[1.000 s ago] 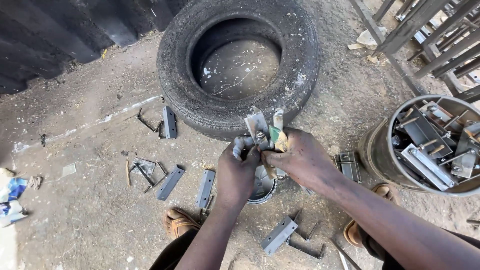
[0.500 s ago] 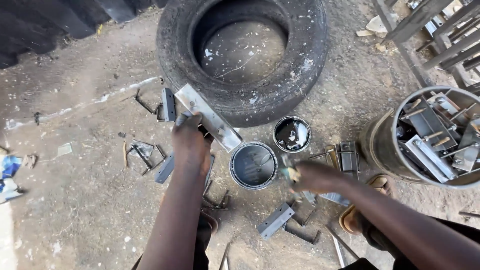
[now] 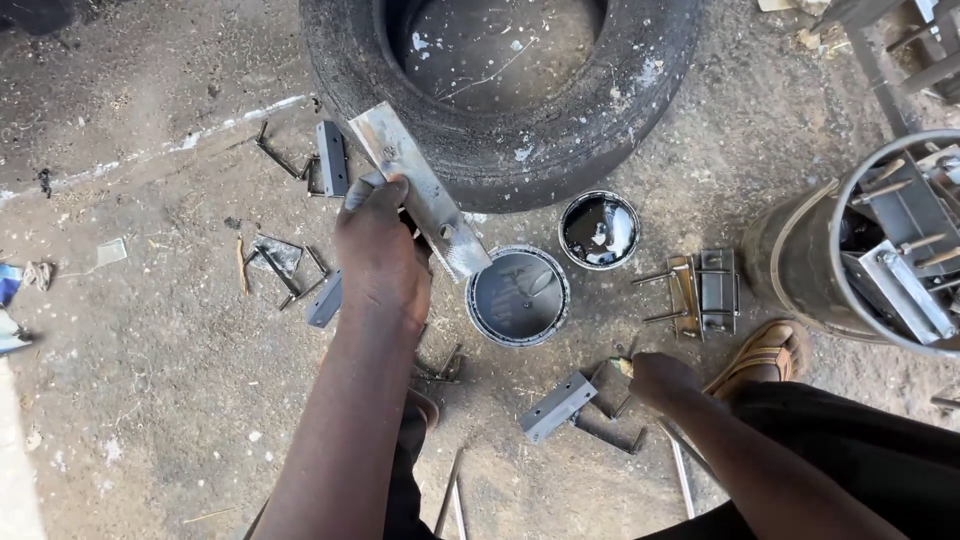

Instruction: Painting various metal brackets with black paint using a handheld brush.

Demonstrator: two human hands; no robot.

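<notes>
- Two hands at work: my left hand (image 3: 380,255), at centre frame, has its fingers (image 3: 375,195) wrapped around a flat grey metal plate (image 3: 420,205), tilted so its lower end hangs over the open paint tin (image 3: 518,296), likely so drips fall in.
- My right hand (image 3: 660,380), lower right, rests by a metal bracket (image 3: 558,406) on the dirt floor; I cannot tell how its fingers are set.
- Upper centre, an old tyre (image 3: 560,150) lies just beyond the tin lid (image 3: 598,229).
</notes>
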